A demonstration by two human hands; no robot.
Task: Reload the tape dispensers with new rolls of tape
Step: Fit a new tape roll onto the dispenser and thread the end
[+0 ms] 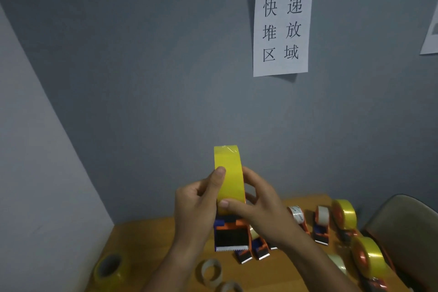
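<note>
So the yellow tape roll [229, 174] is held up in the air over the near side of the wooden table [147, 239], already sitting in the orange and blue dispenser [231, 236], with the left hand [198, 206] curled around the left side, thumb pressed on the glossy face, and the right hand [258, 204] wrapped around the right side, thumb low on the tape. Looks light and stiff, but that outer film is probably slick, so I'd grip the roll by its edges and the dispenser body, well clear of the toothed blade [231, 249] at the bottom.
</note>
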